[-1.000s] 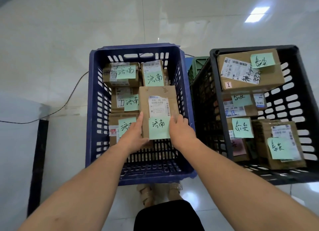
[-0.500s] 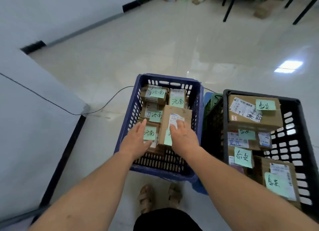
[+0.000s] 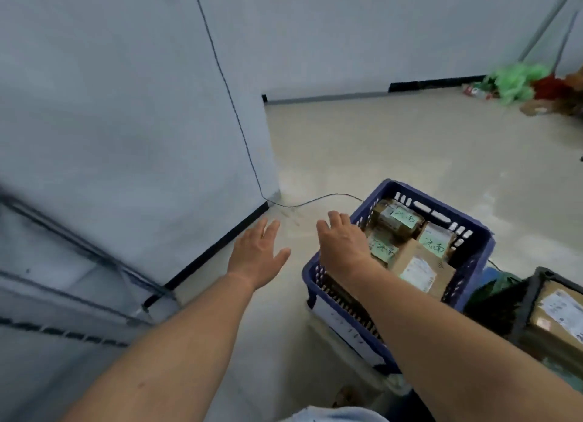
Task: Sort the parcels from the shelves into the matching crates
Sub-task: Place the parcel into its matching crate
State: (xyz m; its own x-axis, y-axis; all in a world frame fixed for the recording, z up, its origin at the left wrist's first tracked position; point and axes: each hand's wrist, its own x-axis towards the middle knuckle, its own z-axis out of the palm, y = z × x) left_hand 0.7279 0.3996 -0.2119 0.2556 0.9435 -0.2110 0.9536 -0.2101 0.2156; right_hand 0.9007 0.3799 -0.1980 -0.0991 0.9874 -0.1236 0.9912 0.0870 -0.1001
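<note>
Both grips are off the parcel since half a second ago, and the view has swung left toward the wall. Left grip [image 3: 257, 257]: flat, fingers spread, holding nothing, over bare floor just left of the blue crate [image 3: 476, 254]. Right grip [image 3: 342, 248]: also spread and empty, palm down above the crate's near-left corner; can't tell if it touches the rim. The parcel just dropped [image 3: 419, 270] lies inside the blue crate, right of both grips, on top of the other green-tagged boxes, its long axis roughly along the crate's length as far as the blur allows. The black crate [image 3: 533, 295] sits further right and holds its own parcels. Judgement: this placement is done, and the next step is fetching another parcel from the shelves. Key relation: the blurred rack frame [image 3: 79, 263] at lower left looks like the shelving, so the next pick lies left of both grips, opposite the crates, and the left grip is nearer. No shelf parcel is visible yet, so its orientation is unknown. A cable [image 3: 227, 87] runs down the wall and across the floor toward the crates, a snag risk when turning.
</note>
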